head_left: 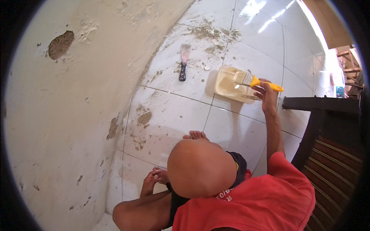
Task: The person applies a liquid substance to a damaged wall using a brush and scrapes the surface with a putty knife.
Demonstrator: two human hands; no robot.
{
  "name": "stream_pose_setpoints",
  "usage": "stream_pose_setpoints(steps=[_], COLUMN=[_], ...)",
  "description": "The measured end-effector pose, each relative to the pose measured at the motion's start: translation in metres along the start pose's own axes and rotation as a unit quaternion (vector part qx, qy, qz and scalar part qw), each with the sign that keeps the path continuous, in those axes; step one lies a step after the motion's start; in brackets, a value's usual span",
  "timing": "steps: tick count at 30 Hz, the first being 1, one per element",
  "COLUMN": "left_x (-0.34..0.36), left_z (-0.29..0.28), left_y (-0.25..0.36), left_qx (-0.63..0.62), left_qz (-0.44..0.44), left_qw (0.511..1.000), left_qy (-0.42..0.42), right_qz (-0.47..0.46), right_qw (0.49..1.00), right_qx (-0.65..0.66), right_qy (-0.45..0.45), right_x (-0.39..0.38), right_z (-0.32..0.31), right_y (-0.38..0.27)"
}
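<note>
Cream wall [92,127] far left, patch of plaster gone [61,45]. Left hand [151,180] low by the bent legs, grip curled; can't tell if clamped on anything. Scraper [184,61] flat on white tiled floor [165,107], dark handle toward person, debris [210,32] beyond. Cream tray [225,93] on floor, pale stuff inside. Paintbrush [256,81] held with bristles over tray; right hand [269,95] grip clamped on its yellow handle. Dark wooden furniture [318,103] far right.

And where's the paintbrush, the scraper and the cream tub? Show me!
Paintbrush [255,81]: head view, on the yellow handle near the metal band.
Scraper [184,57]: head view, on the blade near the dark handle.
Cream tub [229,95]: head view, on its near outer wall.
</note>
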State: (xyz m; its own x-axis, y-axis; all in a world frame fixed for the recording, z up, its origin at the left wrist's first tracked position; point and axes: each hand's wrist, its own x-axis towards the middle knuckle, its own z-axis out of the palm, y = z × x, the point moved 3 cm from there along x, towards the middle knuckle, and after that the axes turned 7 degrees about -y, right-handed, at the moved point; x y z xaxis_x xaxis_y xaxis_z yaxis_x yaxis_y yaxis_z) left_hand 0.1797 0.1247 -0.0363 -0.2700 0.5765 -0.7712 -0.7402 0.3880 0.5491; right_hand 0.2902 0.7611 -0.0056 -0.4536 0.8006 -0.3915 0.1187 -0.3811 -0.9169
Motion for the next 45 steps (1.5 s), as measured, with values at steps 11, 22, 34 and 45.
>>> stream_pose_setpoints(steps=[11, 22, 34, 45], left_x=[-0.013, -0.197, -0.214, -0.208], left_z=[-0.065, -0.004, 0.069, 0.06], left_y=[0.084, 0.217, 0.221, 0.214], left_qx=[0.145, 0.241, 0.483, 0.44], left_qz=[0.064, 0.334, 0.307, 0.296], left_qw=[0.985, 0.872, 0.742, 0.778], left_qy=[0.068, 0.264, 0.348, 0.337], right_qz=[-0.072, -0.378, -0.631, -0.696], right_qw=[0.929, 0.811, 0.695, 0.698], right_qx=[0.334, 0.135, -0.008, 0.015], right_qy=[-0.141, -0.425, -0.344, -0.169], right_x=[-0.05, -0.117, -0.164, -0.085], right_z=[0.037, 0.399, 0.437, 0.407], right_y=[0.004, -0.146, -0.144, -0.177])
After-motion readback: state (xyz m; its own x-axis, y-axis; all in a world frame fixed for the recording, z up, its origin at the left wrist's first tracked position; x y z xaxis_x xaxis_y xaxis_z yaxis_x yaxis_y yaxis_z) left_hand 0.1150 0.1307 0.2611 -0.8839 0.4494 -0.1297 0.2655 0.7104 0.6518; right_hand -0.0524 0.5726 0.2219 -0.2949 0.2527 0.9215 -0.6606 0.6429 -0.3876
